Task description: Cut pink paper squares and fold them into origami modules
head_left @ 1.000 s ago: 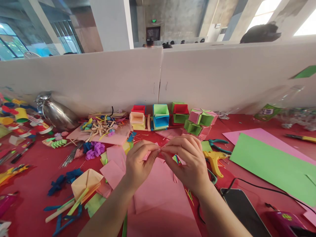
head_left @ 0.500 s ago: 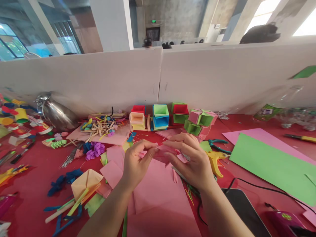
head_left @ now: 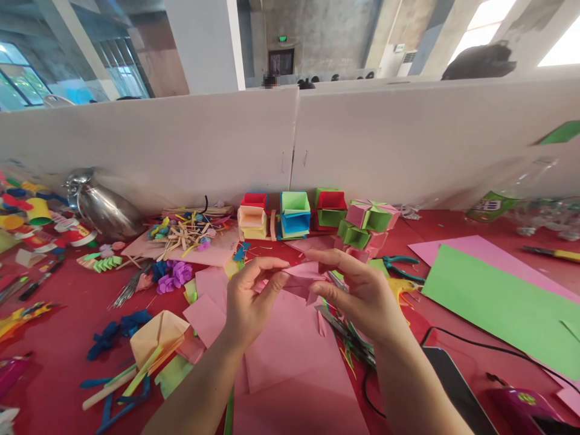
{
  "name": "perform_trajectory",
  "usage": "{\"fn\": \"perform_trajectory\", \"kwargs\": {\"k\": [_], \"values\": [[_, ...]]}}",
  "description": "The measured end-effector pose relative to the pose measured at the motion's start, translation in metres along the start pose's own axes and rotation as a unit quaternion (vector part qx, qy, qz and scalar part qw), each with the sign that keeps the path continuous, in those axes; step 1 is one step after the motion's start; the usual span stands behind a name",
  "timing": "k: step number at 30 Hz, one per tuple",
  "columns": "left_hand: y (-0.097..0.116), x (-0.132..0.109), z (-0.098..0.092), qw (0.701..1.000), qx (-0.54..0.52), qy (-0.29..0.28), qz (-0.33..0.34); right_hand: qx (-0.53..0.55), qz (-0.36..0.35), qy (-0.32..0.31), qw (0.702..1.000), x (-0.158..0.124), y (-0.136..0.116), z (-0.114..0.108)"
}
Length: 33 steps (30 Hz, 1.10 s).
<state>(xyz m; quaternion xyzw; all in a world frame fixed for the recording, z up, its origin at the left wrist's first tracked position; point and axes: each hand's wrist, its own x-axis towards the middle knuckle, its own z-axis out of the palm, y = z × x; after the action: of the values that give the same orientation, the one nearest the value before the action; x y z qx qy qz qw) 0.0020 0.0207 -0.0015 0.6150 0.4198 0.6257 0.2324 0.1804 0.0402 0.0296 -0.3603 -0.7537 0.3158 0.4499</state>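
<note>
A small folded piece of pink paper is held up above larger pink sheets. My left hand pinches its left end between thumb and forefinger. At the other end, my right hand has thumb and fingertips around the paper, loosely and wider apart than the left's. A narrow flap hangs down near the right thumb. Scissors lie partly covered beneath my right hand and wrist. A yellow glue gun is just beyond that hand, also partly hidden.
Folded paper boxes stand along the white partition. To the left are a peach paper box, purple paper flowers and a metal jug. Green card, teal pliers and a dark phone lie at right.
My right hand has shifted slightly right, and its thumb and fingers have spread, showing more of the folded paper and the scissors. My left hand keeps its pinch.
</note>
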Motion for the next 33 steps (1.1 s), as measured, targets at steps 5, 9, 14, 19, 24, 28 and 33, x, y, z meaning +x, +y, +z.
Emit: {"fn": "perform_trajectory", "kwargs": {"k": [5, 9, 14, 19, 24, 28, 33], "values": [[0.001, 0.004, -0.002, 0.975, 0.092, -0.04, 0.2, -0.033, -0.027, 0.017, 0.999, 0.001, -0.002, 0.0], [0.001, 0.006, -0.001, 0.976, 0.074, -0.03, 0.201, -0.034, -0.036, 0.022, 0.999, 0.001, -0.004, 0.0], [0.0, 0.002, 0.001, 0.994, 0.0, -0.026, 0.107, -0.008, -0.02, 0.058, 0.998, 0.0, -0.004, 0.004], [0.004, 0.003, 0.0, 0.998, -0.044, -0.039, -0.033, -0.011, -0.013, 0.09, 0.996, 0.0, -0.003, 0.006], [0.006, 0.003, 0.001, 0.993, -0.031, -0.029, -0.11, -0.037, -0.012, 0.107, 0.993, 0.0, -0.002, 0.009], [0.005, 0.003, 0.002, 0.991, -0.054, -0.03, -0.119, -0.044, -0.01, 0.127, 0.991, -0.001, -0.001, 0.01], [0.003, 0.005, 0.0, 0.989, -0.024, -0.095, -0.114, -0.067, -0.014, 0.104, 0.992, 0.0, -0.003, 0.009]]}}
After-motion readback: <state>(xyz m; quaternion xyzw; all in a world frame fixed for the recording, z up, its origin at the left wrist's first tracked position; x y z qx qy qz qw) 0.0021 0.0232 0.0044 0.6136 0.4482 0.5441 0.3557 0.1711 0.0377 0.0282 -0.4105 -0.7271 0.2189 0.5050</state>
